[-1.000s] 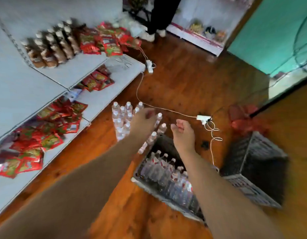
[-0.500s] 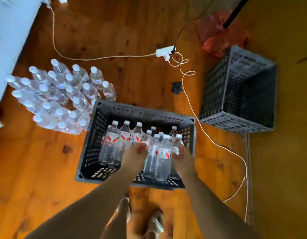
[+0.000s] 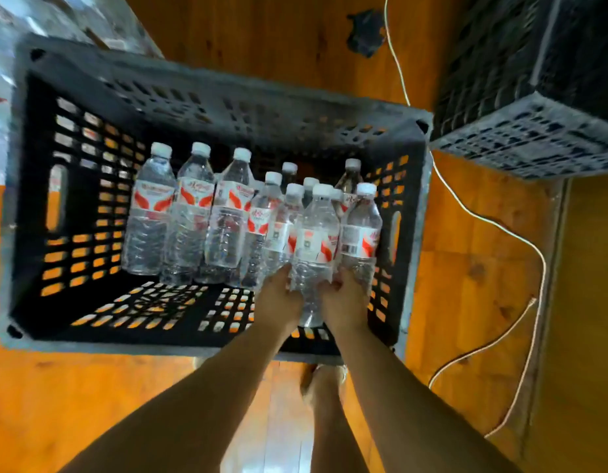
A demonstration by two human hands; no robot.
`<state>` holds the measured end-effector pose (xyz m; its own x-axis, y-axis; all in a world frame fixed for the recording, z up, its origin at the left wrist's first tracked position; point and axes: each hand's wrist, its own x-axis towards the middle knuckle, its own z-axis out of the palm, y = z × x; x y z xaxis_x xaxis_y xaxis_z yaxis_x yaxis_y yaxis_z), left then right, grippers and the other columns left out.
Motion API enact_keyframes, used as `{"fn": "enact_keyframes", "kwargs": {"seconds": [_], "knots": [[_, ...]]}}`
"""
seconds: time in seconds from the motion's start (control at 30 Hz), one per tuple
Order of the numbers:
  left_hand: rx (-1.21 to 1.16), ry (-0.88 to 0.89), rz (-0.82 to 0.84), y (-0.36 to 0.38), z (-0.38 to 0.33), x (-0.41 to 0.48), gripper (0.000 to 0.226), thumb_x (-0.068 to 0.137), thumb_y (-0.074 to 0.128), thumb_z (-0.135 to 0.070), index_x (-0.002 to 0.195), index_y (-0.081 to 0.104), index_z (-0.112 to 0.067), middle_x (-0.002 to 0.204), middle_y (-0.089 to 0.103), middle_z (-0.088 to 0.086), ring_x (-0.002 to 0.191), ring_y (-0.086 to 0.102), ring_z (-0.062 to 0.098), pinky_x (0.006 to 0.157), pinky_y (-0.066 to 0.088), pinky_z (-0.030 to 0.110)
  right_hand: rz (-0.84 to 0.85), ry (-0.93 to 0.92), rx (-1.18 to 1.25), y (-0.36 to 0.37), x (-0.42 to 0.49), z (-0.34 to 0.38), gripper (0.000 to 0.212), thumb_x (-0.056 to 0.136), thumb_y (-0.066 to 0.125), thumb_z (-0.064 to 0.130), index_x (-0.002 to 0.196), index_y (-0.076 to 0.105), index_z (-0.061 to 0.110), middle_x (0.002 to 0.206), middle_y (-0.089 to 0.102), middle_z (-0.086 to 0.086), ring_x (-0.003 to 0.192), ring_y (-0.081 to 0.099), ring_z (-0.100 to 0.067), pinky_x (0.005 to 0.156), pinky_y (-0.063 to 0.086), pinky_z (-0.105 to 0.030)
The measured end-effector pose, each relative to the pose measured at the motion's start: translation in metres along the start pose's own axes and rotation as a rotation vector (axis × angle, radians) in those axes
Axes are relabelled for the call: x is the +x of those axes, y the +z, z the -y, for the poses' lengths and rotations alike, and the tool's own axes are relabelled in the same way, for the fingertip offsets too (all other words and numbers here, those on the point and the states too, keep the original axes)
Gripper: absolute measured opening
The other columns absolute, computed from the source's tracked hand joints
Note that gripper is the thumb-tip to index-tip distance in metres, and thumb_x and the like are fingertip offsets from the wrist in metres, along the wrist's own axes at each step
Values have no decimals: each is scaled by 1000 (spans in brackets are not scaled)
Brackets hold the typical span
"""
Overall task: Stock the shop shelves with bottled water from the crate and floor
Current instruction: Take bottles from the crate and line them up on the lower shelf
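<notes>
clasping clear plastic water bottles (image 3: pixel 316 233) with left hand (image 3: pixel 278 298) and right hand (image 3: pixel 345 300), both grips closed round them, inside black perforated plastic crate (image 3: pixel 207 97); red-and-white labels, writing too blurred to read.

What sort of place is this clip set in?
Probably a small shop or stock area, indoors: a black plastic crate holds many identical labelled water bottles, and a second crate sits nearby on the wooden floor.
</notes>
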<state>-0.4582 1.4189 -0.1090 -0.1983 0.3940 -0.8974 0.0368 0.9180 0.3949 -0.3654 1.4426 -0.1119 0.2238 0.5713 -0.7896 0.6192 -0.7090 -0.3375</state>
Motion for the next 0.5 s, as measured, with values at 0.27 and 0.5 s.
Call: {"fn": "enact_keyframes", "kwargs": {"seconds": [0.27,0.5], "knots": [[-137,13,6,3,3,1,57,85,58,-2,136,43,-20,124,46,9,99,53,20,68,48,18,17,44,213,1,-1,0,38,94,41,3,130,52,10,133,49,-8,115,51,-25,93,42,-28],[-253,82,17,0,1,-13,46,81,64,0,120,45,-17,114,53,-2,108,52,20,93,48,36,28,116,461,-1,-18,12,33,97,41,11,127,56,14,133,53,-6,116,50,-21,89,39,-26]]}}
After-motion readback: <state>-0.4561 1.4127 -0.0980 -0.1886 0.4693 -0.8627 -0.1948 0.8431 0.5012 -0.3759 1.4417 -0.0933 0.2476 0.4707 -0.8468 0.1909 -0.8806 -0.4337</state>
